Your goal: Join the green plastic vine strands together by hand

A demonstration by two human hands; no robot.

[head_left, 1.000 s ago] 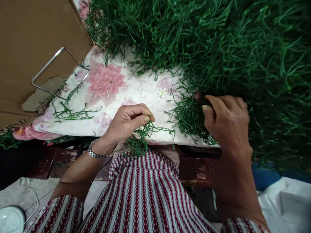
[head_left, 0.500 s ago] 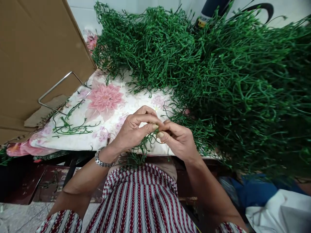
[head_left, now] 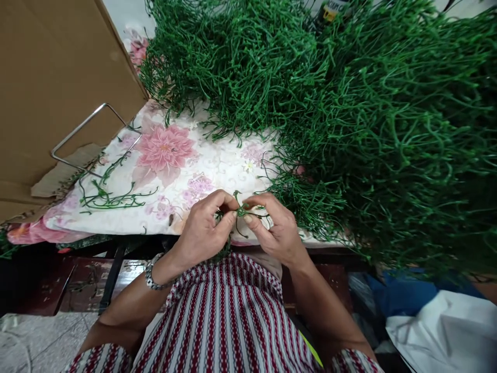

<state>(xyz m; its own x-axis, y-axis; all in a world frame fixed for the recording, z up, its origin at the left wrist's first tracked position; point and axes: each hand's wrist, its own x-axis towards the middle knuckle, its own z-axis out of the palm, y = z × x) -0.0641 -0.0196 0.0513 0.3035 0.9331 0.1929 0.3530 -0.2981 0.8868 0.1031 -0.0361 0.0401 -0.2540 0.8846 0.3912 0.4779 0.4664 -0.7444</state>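
Observation:
Between my fingertips, over the front edge of the flowered cloth (head_left: pixel 217 155), is a small green plastic-looking stem piece (head_left: pixel 241 210) with thin branches sticking out. My left hand (head_left: pixel 209 223), with a metal watch band on its wrist, pinches it from the left. From the right, my right hand (head_left: pixel 274 225) pinches the same piece between thumb and forefinger. More green strands hang partly hidden below my left hand, near my lap. A large pile of green branching stems (head_left: pixel 264 72) lies behind and to the right of my hands.
Loose green stems (head_left: pixel 112 199) lie on the cloth at the left, by a bent metal wire frame (head_left: pixel 77 128) and a cardboard sheet (head_left: pixel 58 67). A dark bottle (head_left: pixel 332 11) stands behind the pile. White and blue material (head_left: pixel 446 331) is at the lower right.
My hands have moved slightly left and down, and their fingertips have parted a little, showing the green piece between them. The view has shifted, with the pile appearing higher.

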